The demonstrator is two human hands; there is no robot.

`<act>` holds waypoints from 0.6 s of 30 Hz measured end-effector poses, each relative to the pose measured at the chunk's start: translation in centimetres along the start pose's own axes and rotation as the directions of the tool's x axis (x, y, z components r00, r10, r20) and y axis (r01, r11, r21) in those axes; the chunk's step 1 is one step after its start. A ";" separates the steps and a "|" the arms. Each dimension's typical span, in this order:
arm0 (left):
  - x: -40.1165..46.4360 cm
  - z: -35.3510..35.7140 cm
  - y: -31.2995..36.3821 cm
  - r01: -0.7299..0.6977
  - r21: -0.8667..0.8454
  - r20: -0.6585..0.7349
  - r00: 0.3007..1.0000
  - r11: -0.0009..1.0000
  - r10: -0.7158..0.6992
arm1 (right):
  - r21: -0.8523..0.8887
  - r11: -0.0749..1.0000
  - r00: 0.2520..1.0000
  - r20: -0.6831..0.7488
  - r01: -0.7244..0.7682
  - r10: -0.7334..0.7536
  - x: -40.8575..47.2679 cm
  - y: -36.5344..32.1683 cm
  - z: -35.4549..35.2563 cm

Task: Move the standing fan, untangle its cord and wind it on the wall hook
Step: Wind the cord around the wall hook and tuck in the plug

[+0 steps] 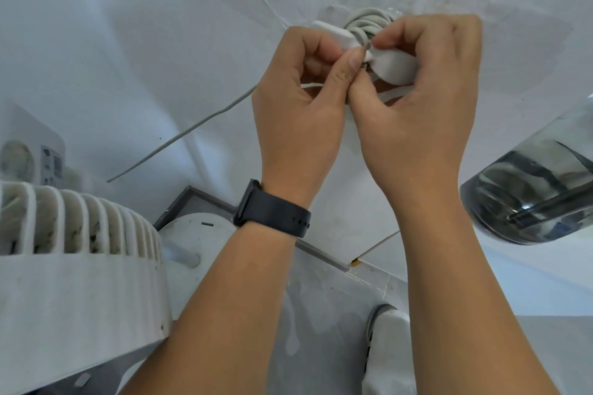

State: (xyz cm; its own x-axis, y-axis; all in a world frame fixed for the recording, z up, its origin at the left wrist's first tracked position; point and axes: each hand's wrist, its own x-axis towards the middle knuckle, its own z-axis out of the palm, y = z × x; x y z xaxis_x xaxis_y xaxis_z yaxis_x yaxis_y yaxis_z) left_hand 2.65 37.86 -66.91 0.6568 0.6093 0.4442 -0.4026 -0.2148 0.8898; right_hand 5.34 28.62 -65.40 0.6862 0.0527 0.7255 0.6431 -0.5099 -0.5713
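Observation:
A white wall hook [330, 31] on the white wall carries several turns of grey cord [365, 21]. My left hand [301, 99], with a black watch on its wrist, pinches the cord end at the hook between thumb and fingers. My right hand [420, 90] grips the white plug block [394, 66] just to the right of the hook. From the hands, a free stretch of cord [189, 131] runs down and left toward the fan. The white standing fan [73, 253] fills the lower left, its ribbed grille facing up.
A clear dark-tinted plastic container [532, 192] juts in from the right edge. A white appliance with a label [32, 157] stands behind the fan at far left. A grey-framed floor panel [321, 253] and a white shoe [390, 353] lie below my arms.

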 end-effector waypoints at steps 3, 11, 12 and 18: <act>0.1 -0.1 0.3 0.024 -0.010 -0.010 1.000 1.000 -0.024 | -0.025 1.000 1.000 0.016 0.009 -0.008 -0.1 -0.1 -0.1; 0.7 -0.3 2.6 0.421 -0.138 0.036 0.907 0.897 -0.420 | 0.011 0.998 0.986 0.156 0.060 -0.061 0.3 0.8 -1.5; 0.7 -0.4 2.7 0.436 -0.118 0.034 0.900 0.892 -0.435 | 0.018 0.998 0.985 0.160 0.063 -0.065 0.3 0.8 -1.5; 1.0 -0.8 3.2 0.582 -0.213 0.083 0.811 0.785 -0.579 | 0.015 0.996 0.982 0.166 0.088 -0.089 0.2 1.0 -1.6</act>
State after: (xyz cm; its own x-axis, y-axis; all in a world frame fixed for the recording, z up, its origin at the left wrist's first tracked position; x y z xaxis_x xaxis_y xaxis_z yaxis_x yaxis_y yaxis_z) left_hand 1.52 38.35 -63.75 0.8189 0.5550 -0.1460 -0.0697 0.3488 0.9346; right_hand 5.58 26.75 -65.20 0.6728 0.2401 0.6998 0.7061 -0.4904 -0.5107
